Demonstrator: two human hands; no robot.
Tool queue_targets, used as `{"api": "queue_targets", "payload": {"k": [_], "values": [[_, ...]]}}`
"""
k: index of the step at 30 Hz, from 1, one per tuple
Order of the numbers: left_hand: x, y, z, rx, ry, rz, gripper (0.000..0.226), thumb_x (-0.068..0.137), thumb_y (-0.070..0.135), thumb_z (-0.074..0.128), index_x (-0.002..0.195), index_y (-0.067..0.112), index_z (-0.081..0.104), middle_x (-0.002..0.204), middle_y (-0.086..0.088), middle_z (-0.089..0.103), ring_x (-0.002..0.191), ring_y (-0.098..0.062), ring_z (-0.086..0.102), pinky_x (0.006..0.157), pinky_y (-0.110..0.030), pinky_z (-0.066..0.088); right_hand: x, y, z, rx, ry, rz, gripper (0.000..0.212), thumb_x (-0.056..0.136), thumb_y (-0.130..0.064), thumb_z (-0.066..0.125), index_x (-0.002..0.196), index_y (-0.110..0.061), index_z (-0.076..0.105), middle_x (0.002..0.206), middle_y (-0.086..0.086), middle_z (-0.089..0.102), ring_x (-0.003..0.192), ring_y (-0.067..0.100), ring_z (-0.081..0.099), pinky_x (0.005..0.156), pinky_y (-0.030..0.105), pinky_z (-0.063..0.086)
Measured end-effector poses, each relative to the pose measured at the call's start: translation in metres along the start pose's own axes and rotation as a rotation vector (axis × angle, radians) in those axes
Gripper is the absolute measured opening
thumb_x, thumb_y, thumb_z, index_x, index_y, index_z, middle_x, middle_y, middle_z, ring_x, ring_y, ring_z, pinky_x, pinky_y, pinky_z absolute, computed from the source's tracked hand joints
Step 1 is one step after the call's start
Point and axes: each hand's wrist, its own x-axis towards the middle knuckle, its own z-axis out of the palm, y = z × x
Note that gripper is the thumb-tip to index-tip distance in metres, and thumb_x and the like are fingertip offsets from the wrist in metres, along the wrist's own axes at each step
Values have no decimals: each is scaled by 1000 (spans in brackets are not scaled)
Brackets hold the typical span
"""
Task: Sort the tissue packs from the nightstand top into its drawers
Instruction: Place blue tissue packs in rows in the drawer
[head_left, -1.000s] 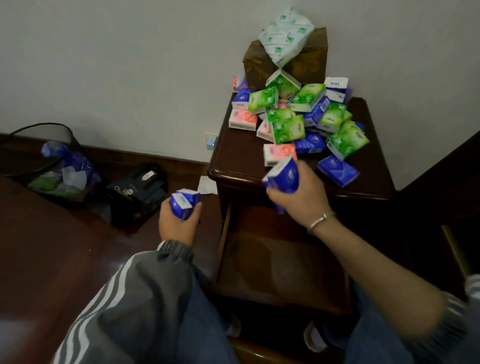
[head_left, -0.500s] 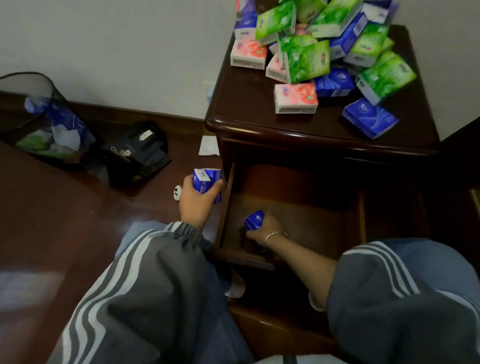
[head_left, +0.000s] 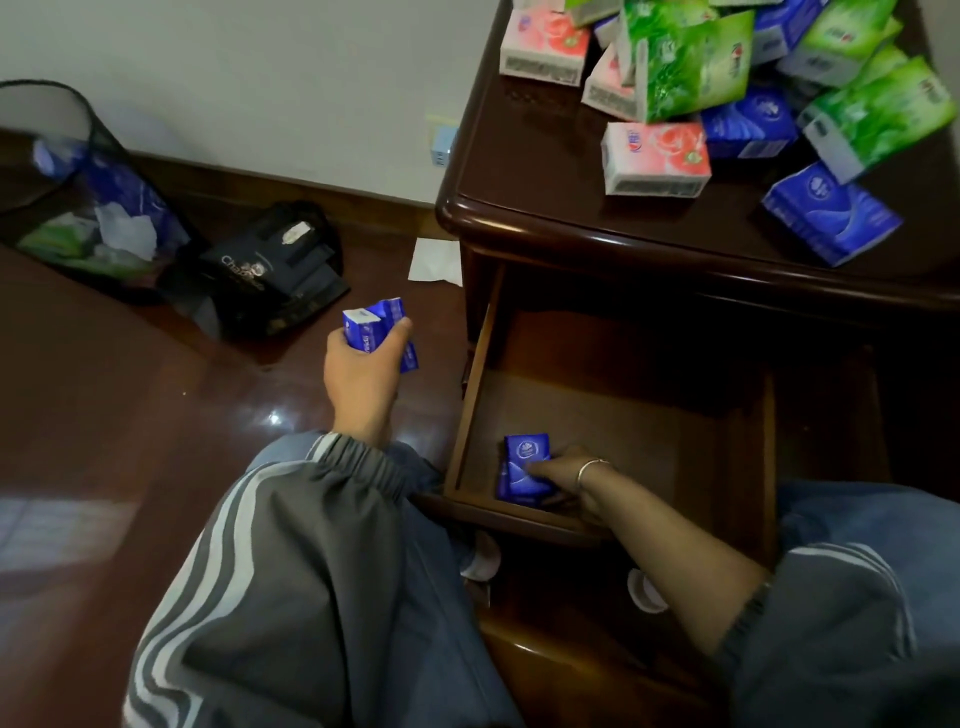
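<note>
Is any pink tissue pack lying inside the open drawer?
No: the drawer shows only a blue pack, held by the right hand; the pink packs lie on the nightstand top.

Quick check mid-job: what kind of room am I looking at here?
Probably a bedroom: a dark wooden nightstand with its drawer open, a black mesh wastebasket by the wall, glossy dark wood flooring.

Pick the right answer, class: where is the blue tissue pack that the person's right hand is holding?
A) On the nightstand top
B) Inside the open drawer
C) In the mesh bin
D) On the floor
B: the right hand grips a blue pack down on the bottom of the open drawer, below the nightstand top, while the left hand holds a second blue pack outside the drawer, over the floor.
</note>
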Motion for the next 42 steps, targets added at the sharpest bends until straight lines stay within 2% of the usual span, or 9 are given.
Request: {"api": "queue_targets", "payload": {"k": [8, 11, 17, 22, 27, 30, 33, 37, 42], "values": [[-1, 2, 0, -25, -34, -5, 51, 74, 39, 77, 115, 14, 58, 93, 6, 63, 76, -1, 58, 62, -17, 43, -9, -27, 35, -132, -64, -45, 5, 88, -10, 57, 86, -12, 61, 81, 4, 59, 59, 13, 49, 50, 21, 38], [-2, 2, 0, -16, -62, 7, 50, 75, 39, 76, 115, 16, 56, 95, 7, 63, 79, -2, 59, 61, -16, 43, -8, -25, 27, 27, -104, 59, 19, 92, -10, 48, 74, -14, 54, 73, 7, 56, 60, 17, 50, 58, 25, 40], [-12, 5, 4, 18, -164, 5, 48, 76, 37, 76, 114, 17, 55, 96, 7, 63, 84, -4, 61, 63, -17, 45, -13, -15, 22, 83, -155, -13, 15, 93, -11, 49, 83, -15, 60, 91, 12, 64, 68, 17, 55, 64, 26, 44], [-33, 3, 12, 164, -355, 17, 49, 75, 38, 77, 113, 18, 54, 97, 5, 65, 83, -5, 62, 64, -19, 47, -29, -30, -4, 164, 130, -263, 28, 95, -32, 51, 111, -12, 62, 114, 6, 63, 104, 22, 59, 89, 35, 44], [-74, -3, 31, 399, -567, 181, 41, 71, 37, 80, 98, 24, 51, 88, 13, 59, 77, 3, 56, 60, -14, 39, -70, -52, -34, 247, -75, -528, 32, 88, -51, 54, 101, -25, 67, 96, -5, 70, 87, 7, 68, 76, 20, 54], [-96, -2, 44, 355, -717, 268, 51, 61, 26, 84, 102, 24, 53, 96, 4, 59, 88, 3, 61, 70, -18, 51, -78, -47, -45, 178, -94, -543, 43, 76, -47, 70, 108, -21, 65, 106, 4, 69, 98, 17, 66, 90, 35, 54], [-106, -3, 51, 472, -901, 235, 92, 55, 21, 78, 135, 12, 34, 128, -8, 45, 118, -19, 51, 93, -38, 51, -76, -36, -55, 152, -40, -519, 47, 68, -36, 80, 108, -24, 57, 109, 0, 64, 102, 16, 62, 91, 37, 53], [-98, -8, 46, 377, -1209, 33, 91, 71, 3, 73, 144, 23, 23, 129, -3, 52, 106, -10, 60, 78, -18, 52, -65, -23, -73, 112, -4, -512, 38, 73, -18, 76, 107, -20, 60, 107, 3, 66, 95, 14, 64, 91, 36, 53], [-61, -6, 35, 370, -569, 129, 52, 88, 7, 60, 137, 9, 45, 131, -6, 54, 111, -15, 57, 82, -5, 41, -36, -5, -85, 102, 62, -391, 38, 78, -12, 70, 114, -10, 57, 104, 6, 63, 91, 16, 60, 74, 24, 51]]}}
